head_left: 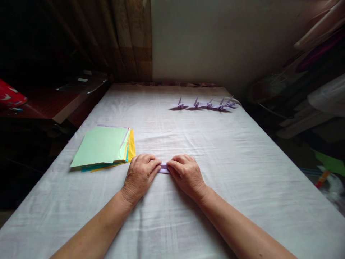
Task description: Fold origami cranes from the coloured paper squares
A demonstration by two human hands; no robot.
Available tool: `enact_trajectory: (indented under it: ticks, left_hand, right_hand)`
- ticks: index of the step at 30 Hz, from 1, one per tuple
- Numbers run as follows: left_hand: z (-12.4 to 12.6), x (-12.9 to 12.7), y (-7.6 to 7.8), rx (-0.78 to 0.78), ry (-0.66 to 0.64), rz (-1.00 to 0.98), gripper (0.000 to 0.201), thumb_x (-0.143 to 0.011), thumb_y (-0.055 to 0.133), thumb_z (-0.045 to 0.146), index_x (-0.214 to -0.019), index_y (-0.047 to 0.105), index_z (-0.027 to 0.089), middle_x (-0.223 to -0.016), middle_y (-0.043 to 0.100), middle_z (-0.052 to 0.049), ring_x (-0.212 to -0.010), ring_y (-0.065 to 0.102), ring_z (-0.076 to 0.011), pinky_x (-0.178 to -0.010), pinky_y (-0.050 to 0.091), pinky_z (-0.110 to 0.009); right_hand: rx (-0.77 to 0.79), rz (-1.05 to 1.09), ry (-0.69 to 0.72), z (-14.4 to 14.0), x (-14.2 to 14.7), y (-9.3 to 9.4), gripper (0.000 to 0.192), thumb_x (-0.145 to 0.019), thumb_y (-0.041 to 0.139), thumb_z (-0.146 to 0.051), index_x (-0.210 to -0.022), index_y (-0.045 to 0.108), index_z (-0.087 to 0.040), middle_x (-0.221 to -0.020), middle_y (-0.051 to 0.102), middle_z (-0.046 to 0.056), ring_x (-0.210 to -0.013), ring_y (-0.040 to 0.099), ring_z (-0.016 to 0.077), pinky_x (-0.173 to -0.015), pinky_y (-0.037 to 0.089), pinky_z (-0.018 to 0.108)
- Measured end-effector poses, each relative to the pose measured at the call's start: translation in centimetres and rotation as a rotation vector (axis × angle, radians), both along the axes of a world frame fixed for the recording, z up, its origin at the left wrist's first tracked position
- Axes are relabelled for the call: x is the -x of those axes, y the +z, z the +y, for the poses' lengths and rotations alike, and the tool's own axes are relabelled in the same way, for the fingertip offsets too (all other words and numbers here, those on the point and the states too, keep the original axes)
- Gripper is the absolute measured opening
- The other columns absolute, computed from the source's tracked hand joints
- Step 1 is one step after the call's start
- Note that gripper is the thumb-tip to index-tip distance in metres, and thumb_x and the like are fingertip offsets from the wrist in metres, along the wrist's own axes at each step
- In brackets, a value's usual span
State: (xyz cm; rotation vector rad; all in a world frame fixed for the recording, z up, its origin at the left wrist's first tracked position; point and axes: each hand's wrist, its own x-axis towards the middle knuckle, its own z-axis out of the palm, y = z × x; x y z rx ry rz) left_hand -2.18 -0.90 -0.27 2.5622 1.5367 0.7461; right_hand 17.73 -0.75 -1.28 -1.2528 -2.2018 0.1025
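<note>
Several stacked sheets [99, 145], pale green uppermost, lie beside the left hand [140, 176], which is clamped on one end of a folded lilac paper [164, 170] on the white cloth [248, 172], right hand [188, 175] pinching its other end, purple paper cranes [181, 105] farther back.

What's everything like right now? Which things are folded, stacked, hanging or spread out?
Purple paper: folded into a narrow strip where it shows
Left hand: pinching the purple paper
Right hand: pinching it too
Paper pile: stacked, edges uneven
Paper birds: folded, grouped
Cloth: spread out, wrinkled
Curtain: hanging in folds
</note>
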Motion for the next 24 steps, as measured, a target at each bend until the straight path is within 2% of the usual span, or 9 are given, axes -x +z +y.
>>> enact_trajectory:
  ticks: [6, 13, 19, 24]
  left_hand:
    - [-0.13, -0.05, -0.11, -0.038, -0.016, -0.020, 0.011, -0.093, 0.058, 0.027, -0.096, 0.068, 0.023, -0.097, 0.069, -0.003, -0.091, 0.058, -0.0206, -0.084, 0.041, -0.035]
    - [-0.12, 0.09, 0.08, -0.021, -0.075, -0.034, 0.012, -0.094, 0.056, 0.024, -0.087, 0.064, 0.020, -0.083, 0.067, -0.002, -0.082, 0.058, -0.0188, -0.079, 0.041, -0.033]
    - [0.01, 0.00, 0.26, -0.110, -0.131, -0.007, 0.015, -0.096, 0.054, 0.028, -0.098, 0.068, 0.023, -0.084, 0.068, -0.002, -0.081, 0.057, -0.0187, -0.078, 0.040, -0.033]
    - [-0.23, -0.46, 0.76, -0.132, -0.137, 0.022, 0.019, -0.097, 0.051, 0.030, -0.090, 0.066, 0.020, -0.083, 0.071, -0.002, -0.079, 0.060, -0.0191, -0.079, 0.041, -0.034]
  right_hand:
    - [-0.058, -0.009, 0.027, -0.19, -0.07, 0.39, 0.015, -0.095, 0.055, -0.024, -0.092, 0.070, -0.023, -0.091, 0.069, 0.004, -0.082, 0.055, 0.0177, -0.076, 0.036, 0.031]
    - [0.021, 0.012, 0.029, -0.12, -0.05, 0.21, 0.010, -0.091, 0.059, -0.024, -0.085, 0.067, -0.021, -0.084, 0.067, 0.004, -0.079, 0.055, 0.0188, -0.075, 0.037, 0.032]
    - [0.052, 0.110, 0.056, 0.24, -0.36, -0.28, 0.013, -0.092, 0.059, -0.023, -0.081, 0.067, -0.022, -0.079, 0.068, 0.001, -0.075, 0.056, 0.0163, -0.072, 0.035, 0.030]
    - [-0.030, 0.113, 0.091, 0.28, -0.30, -0.03, 0.015, -0.093, 0.058, -0.026, -0.083, 0.067, -0.022, -0.079, 0.068, 0.001, -0.073, 0.056, 0.0157, -0.072, 0.034, 0.031]
